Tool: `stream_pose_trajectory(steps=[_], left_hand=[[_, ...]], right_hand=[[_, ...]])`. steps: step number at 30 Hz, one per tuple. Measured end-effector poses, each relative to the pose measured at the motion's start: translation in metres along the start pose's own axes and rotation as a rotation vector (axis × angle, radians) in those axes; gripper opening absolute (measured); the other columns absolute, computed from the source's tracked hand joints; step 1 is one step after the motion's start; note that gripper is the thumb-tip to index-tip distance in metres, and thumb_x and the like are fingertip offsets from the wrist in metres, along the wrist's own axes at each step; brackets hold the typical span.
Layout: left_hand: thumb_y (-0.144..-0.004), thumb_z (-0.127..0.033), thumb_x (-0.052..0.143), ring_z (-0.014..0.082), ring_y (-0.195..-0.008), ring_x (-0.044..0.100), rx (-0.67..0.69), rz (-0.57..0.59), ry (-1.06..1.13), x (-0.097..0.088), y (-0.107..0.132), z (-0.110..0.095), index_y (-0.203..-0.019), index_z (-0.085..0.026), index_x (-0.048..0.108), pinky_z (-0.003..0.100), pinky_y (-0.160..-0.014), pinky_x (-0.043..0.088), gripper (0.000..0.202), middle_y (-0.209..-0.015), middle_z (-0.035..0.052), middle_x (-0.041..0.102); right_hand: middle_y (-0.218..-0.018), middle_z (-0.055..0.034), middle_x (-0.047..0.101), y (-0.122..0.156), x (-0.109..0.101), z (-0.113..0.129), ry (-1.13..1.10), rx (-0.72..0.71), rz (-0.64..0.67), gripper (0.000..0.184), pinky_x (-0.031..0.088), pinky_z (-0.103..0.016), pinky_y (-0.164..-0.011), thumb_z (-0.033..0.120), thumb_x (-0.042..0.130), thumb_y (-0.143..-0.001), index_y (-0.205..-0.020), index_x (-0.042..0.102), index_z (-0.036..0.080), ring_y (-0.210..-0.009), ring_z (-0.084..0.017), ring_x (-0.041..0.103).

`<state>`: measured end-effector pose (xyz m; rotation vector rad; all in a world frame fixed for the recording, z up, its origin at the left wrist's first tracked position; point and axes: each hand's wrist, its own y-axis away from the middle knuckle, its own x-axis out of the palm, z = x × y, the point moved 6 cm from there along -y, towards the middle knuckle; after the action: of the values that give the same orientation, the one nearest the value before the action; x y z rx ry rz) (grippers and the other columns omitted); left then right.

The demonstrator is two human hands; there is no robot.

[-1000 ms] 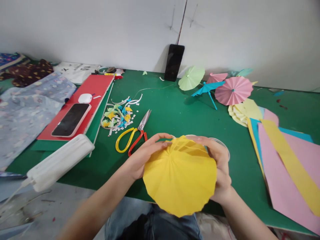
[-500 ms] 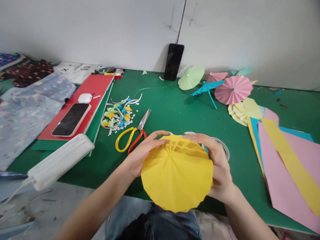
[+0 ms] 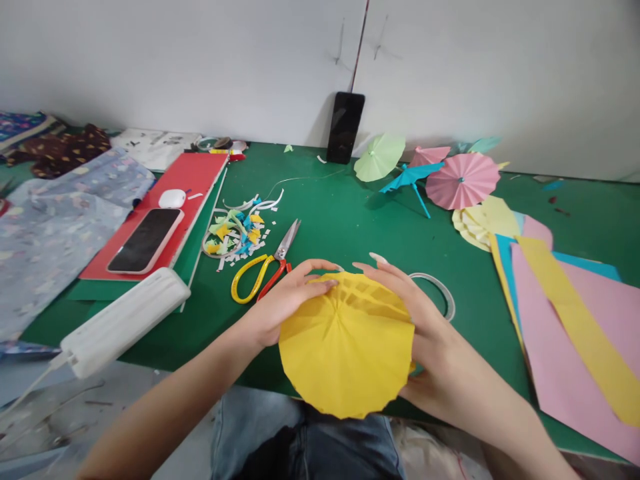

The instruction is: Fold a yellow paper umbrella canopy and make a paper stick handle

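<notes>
A yellow pleated paper circle point(image 3: 345, 360), shaped like a small parasol canopy, is held above the table's front edge with its folds meeting at a centre point. My left hand point(image 3: 285, 300) pinches its upper left rim, the thumb lying on top near the centre. Around the right rim curves my right hand point(image 3: 425, 327), its fingers stretched along the upper edge and the lower part of its grip partly hidden by the paper. Scissors point(image 3: 275, 260) with yellow and red handles lie partly open beyond my left hand. A roll of white tape point(image 3: 443, 293) rests behind my right hand.
Paper scraps point(image 3: 235, 233) are heaped left of centre. Paper parasols point(image 3: 463, 180) stand at the back right, near coloured sheets point(image 3: 560, 347). On the left lie a phone point(image 3: 145, 240), a red board point(image 3: 200, 173) and a white power strip point(image 3: 125, 323). Another phone point(image 3: 345, 127) leans on the wall.
My right hand has shifted slightly and its fingers have straightened along the paper's edge, uncovering more of the tape roll. The yellow paper has moved a little left.
</notes>
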<state>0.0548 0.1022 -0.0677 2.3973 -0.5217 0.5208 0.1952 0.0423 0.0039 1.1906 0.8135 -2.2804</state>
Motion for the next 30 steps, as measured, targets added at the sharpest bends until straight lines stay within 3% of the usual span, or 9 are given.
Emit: stream_pose_trajectory(steps=[4,7,11,19,24,26,30], left_hand=[[-0.077,-0.023,0.069,0.0178,-0.082,0.065,-0.014,0.013,-0.052,0.004,0.003,0.003,-0.107,-0.024,0.055,0.03,-0.072,0.046,0.033,-0.091,0.004,0.067],[-0.076,-0.024,0.069,0.0189,-0.085,0.065,-0.018,0.002,-0.045,0.003,0.006,0.004,-0.107,-0.023,0.056,0.03,-0.075,0.047,0.034,-0.095,0.0045,0.066],[-0.077,-0.024,0.07,0.0184,-0.085,0.065,-0.008,-0.024,-0.014,-0.001,0.01,0.004,-0.103,-0.023,0.057,0.031,-0.076,0.048,0.029,-0.092,0.0028,0.067],[-0.075,-0.026,0.071,0.0174,-0.084,0.065,0.036,-0.046,-0.059,-0.003,0.018,-0.003,-0.1,-0.022,0.059,0.028,-0.074,0.047,0.028,-0.093,0.0032,0.067],[-0.077,-0.029,0.067,0.0201,-0.081,0.065,0.017,0.004,-0.172,0.0,0.019,0.004,-0.101,-0.022,0.059,0.032,-0.072,0.047,0.027,-0.089,0.0051,0.066],[-0.079,-0.032,0.064,0.022,-0.085,0.063,0.043,0.008,-0.264,0.0,0.018,0.005,-0.099,-0.02,0.062,0.033,-0.074,0.046,0.023,-0.092,0.0065,0.065],[-0.082,-0.032,0.062,0.0217,-0.115,0.044,0.265,-0.102,-0.442,-0.008,0.023,-0.017,-0.094,-0.022,0.065,0.026,-0.089,0.036,0.016,-0.109,0.0045,0.057]], right_hand=[[-0.151,-0.0124,0.022,0.0,-0.001,0.003,-0.008,-0.028,0.003,0.013,0.025,-0.057,-0.111,0.003,0.059,-0.075,-0.069,0.062,0.014,-0.141,-0.038,0.012],[-0.153,-0.0142,0.019,0.003,-0.003,0.005,0.01,-0.01,0.018,0.009,0.03,-0.057,-0.109,0.009,0.058,-0.08,-0.082,0.066,0.014,-0.141,-0.037,0.011],[-0.153,-0.0158,0.02,0.01,-0.002,0.008,0.082,0.025,0.039,0.029,0.033,-0.059,-0.106,0.013,0.058,-0.082,-0.111,0.063,0.017,-0.141,-0.036,0.012],[-0.156,-0.015,0.004,0.016,0.004,0.014,-0.005,0.072,0.044,0.035,0.035,-0.054,-0.107,0.019,0.058,-0.085,-0.12,0.056,0.017,-0.141,-0.035,0.017],[-0.15,-0.0155,0.023,0.018,0.01,0.018,0.011,-0.081,-0.135,0.032,0.03,-0.058,-0.108,0.002,0.056,-0.077,-0.106,0.06,0.016,-0.138,-0.036,0.024],[-0.143,-0.0153,0.035,0.016,0.008,0.018,-0.012,-0.134,-0.238,0.029,0.035,-0.058,-0.105,0.0,0.055,-0.075,-0.099,0.061,0.016,-0.135,-0.035,0.032],[-0.134,-0.0187,0.046,0.008,0.002,0.015,-0.008,-0.105,-0.249,0.025,0.04,-0.055,-0.101,-0.003,0.051,-0.076,-0.09,0.063,0.014,-0.132,-0.033,0.036]])
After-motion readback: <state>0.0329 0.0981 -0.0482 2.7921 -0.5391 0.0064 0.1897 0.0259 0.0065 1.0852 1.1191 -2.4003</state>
